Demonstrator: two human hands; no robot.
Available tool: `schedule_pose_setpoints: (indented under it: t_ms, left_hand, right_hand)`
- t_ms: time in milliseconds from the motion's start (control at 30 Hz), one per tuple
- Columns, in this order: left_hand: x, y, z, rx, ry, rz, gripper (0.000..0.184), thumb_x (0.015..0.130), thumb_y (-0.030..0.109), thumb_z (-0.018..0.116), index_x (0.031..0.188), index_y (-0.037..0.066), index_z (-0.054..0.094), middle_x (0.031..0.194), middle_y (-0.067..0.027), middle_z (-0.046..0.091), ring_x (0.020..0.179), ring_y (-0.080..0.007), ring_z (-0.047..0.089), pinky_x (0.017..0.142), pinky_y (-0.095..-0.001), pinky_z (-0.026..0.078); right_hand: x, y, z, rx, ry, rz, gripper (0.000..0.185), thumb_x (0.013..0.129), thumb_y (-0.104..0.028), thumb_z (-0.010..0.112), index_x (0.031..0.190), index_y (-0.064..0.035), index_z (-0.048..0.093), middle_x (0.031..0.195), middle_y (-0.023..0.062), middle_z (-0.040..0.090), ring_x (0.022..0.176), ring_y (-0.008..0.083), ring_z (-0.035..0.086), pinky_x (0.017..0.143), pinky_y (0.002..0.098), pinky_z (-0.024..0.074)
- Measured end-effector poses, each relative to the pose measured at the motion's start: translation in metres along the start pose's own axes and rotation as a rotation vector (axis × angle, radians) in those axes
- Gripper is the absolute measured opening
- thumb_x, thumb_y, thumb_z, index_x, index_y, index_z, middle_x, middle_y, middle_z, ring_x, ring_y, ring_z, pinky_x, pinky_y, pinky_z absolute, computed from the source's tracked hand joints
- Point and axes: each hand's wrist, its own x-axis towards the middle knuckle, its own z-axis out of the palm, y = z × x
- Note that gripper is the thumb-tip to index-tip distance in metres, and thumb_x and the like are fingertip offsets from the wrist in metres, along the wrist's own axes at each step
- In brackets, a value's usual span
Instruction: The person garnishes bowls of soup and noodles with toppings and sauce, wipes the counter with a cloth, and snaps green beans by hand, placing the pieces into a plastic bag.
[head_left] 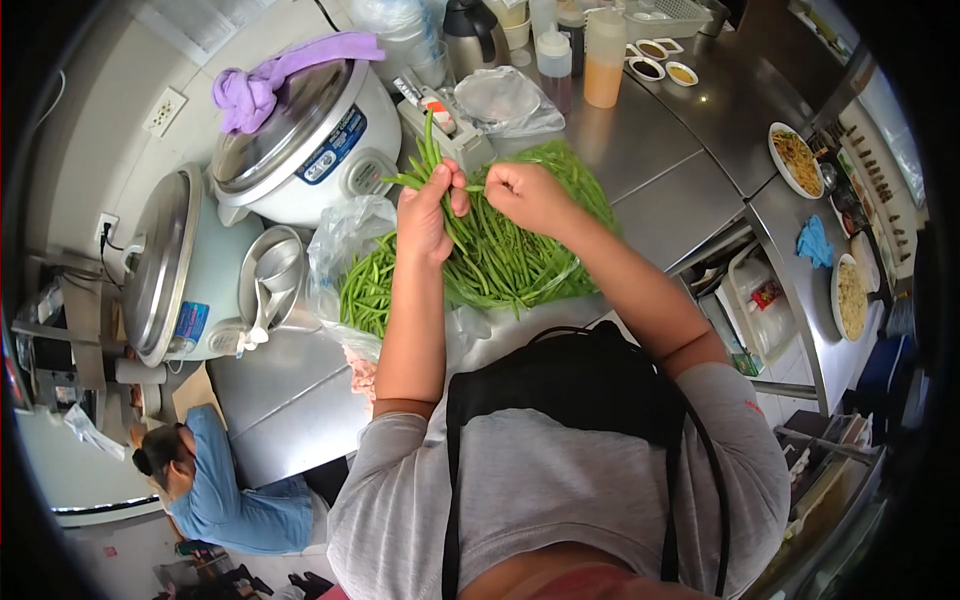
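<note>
Several green beans stick up out of my left hand, whose fingers are wrapped round them. Close on its right, my right hand is closed in a pinch, and a bean end shows between the two hands. Beneath both hands lies a large heap of long green beans in an open green plastic bag. Left of my left forearm, shorter bean pieces fill a clear plastic bag.
Two large cookers, one white and one pale green, stand at the left. Squeeze bottles and sauce dishes are at the back. A noodle dish sits right. A person in blue is at lower left.
</note>
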Motion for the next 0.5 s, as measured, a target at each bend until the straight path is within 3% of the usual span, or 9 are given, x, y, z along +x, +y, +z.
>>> schedule_pose_setpoints:
  t_ms: [100, 200, 300, 400, 500]
  left_hand:
    - [-0.003, 0.002, 0.001, 0.047, 0.028, 0.060, 0.012, 0.082, 0.015, 0.050, 0.085, 0.004, 0.049, 0.070, -0.0048, 0.049, 0.051, -0.0112, 0.041, 0.047, -0.0229, 0.034]
    - [-0.001, 0.005, -0.009, -0.026, 0.055, 0.056, 0.012, 0.082, 0.014, 0.050, 0.085, 0.003, 0.049, 0.071, -0.0056, 0.049, 0.051, -0.0116, 0.042, 0.047, -0.0228, 0.034]
    - [-0.004, 0.006, -0.008, 0.048, 0.103, 0.080, 0.010, 0.081, 0.012, 0.050, 0.083, 0.002, 0.051, 0.068, -0.0047, 0.052, 0.052, -0.0109, 0.044, 0.047, -0.0226, 0.036]
    - [-0.008, -0.004, -0.004, 0.311, 0.061, 0.122, 0.012, 0.081, 0.014, 0.050, 0.083, 0.002, 0.051, 0.071, -0.0052, 0.052, 0.055, -0.0109, 0.044, 0.049, -0.0227, 0.036]
    - [-0.012, -0.002, -0.003, 0.328, 0.114, 0.172, 0.012, 0.081, 0.014, 0.051, 0.082, 0.002, 0.052, 0.070, -0.0050, 0.054, 0.055, -0.0103, 0.044, 0.049, -0.0222, 0.036]
  right_hand:
    - [0.006, -0.006, 0.007, -0.021, 0.090, -0.044, 0.012, 0.076, -0.014, 0.051, 0.075, -0.0026, 0.054, 0.059, 0.0086, 0.051, 0.053, 0.0143, 0.048, 0.052, 0.0270, 0.0392]
    - [0.010, -0.001, 0.017, 0.024, 0.156, -0.260, 0.013, 0.076, -0.015, 0.050, 0.075, -0.0028, 0.054, 0.059, 0.0115, 0.053, 0.052, 0.0221, 0.050, 0.052, 0.0307, 0.0406]
    - [0.013, -0.007, 0.019, -0.113, 0.131, -0.180, 0.015, 0.073, -0.017, 0.048, 0.072, -0.0041, 0.055, 0.068, 0.0150, 0.056, 0.063, 0.0319, 0.054, 0.056, 0.0385, 0.0421]
    - [0.022, 0.005, 0.035, -0.044, 0.123, 0.035, 0.015, 0.073, -0.017, 0.049, 0.074, -0.0040, 0.057, 0.071, 0.0160, 0.057, 0.067, 0.0319, 0.055, 0.057, 0.0390, 0.0423]
    - [0.031, 0.025, 0.048, -0.154, -0.032, 0.207, 0.016, 0.071, -0.018, 0.051, 0.076, -0.0047, 0.058, 0.071, 0.0146, 0.058, 0.068, 0.0307, 0.056, 0.057, 0.0390, 0.0429]
